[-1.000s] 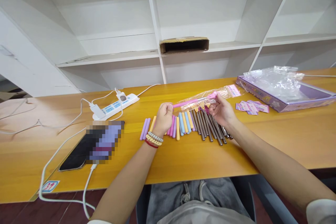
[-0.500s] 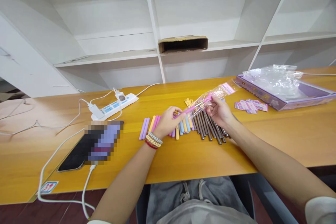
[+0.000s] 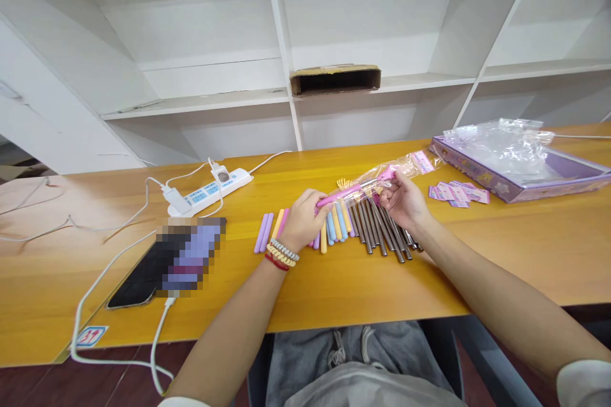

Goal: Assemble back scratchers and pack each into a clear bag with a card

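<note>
A pink back scratcher (image 3: 344, 193) with a metal shaft lies partly inside a clear plastic bag (image 3: 400, 168) that has a printed label at its far end. My left hand (image 3: 308, 219) is closed on the handle end, outside the bag. At the pink head end, my right hand (image 3: 405, 203) pinches the bag around it. Beneath my hands, several back scratchers lie side by side on the table, with metal shafts (image 3: 382, 232) and yellow claw heads (image 3: 342, 184). Their coloured handles (image 3: 329, 232) are purple, yellow, pink and blue; my left hand hides some.
A purple box (image 3: 520, 194) at the right holds a heap of clear bags (image 3: 506, 146). Near it lie small printed cards (image 3: 458, 193). On the left are a power strip (image 3: 214, 192), white cables and a phone (image 3: 136, 273). A cardboard box (image 3: 337, 81) sits on the shelf.
The back scratcher has slid further into the bag, its head moving slightly right and up. Both hands have shifted slightly right and keep their grips.
</note>
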A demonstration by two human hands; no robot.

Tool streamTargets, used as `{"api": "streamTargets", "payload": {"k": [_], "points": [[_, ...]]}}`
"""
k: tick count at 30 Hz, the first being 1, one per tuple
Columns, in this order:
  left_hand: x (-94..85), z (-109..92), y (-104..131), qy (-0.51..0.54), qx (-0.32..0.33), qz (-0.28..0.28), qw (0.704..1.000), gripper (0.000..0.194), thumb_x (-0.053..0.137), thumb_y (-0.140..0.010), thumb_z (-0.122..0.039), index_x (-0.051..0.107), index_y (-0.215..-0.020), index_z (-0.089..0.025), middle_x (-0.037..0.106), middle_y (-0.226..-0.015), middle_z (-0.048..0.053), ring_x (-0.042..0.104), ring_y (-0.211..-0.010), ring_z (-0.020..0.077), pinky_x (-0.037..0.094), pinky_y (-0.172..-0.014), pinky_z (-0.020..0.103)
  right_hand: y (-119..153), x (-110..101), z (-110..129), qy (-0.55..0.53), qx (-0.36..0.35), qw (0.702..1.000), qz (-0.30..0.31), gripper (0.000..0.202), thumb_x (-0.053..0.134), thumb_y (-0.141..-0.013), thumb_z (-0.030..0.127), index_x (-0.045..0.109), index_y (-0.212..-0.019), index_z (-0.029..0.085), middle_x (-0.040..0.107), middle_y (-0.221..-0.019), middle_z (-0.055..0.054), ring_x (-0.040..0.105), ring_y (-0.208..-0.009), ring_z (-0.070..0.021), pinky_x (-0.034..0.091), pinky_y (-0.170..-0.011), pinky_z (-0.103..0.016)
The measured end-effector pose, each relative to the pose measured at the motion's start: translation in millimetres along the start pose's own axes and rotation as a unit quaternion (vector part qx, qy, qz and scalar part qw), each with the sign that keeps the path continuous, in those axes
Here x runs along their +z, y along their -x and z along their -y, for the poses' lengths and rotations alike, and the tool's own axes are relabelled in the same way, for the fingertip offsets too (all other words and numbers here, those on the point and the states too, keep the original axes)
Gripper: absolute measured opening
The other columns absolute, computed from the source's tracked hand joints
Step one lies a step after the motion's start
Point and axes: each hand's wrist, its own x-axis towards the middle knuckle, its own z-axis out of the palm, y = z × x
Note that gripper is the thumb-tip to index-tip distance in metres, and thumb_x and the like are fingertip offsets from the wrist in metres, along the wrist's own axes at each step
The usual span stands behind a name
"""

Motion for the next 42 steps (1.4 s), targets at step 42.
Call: {"api": "streamTargets", "payload": {"k": [42], "points": [[-5.8, 14.4, -13.1, 0.45, -0.234, -0.241, 0.827, 0.041, 0.051, -0.08, -0.056, 0.052, -0.071, -0.016, 0.056, -0.07, 0.001, 0.047, -0.051, 0.0065, 0.038, -0.05, 0.021, -3.5, -17.5, 31.0, 0.027, -0.047, 0.994, 0.094, 0.013, 0.067, -0.062, 0.014, 0.058, -0.07, 0.018, 0.066, -0.076, 0.0, 0.06, -0.064, -0.0114, 0.047, -0.053, -0.023]]}}
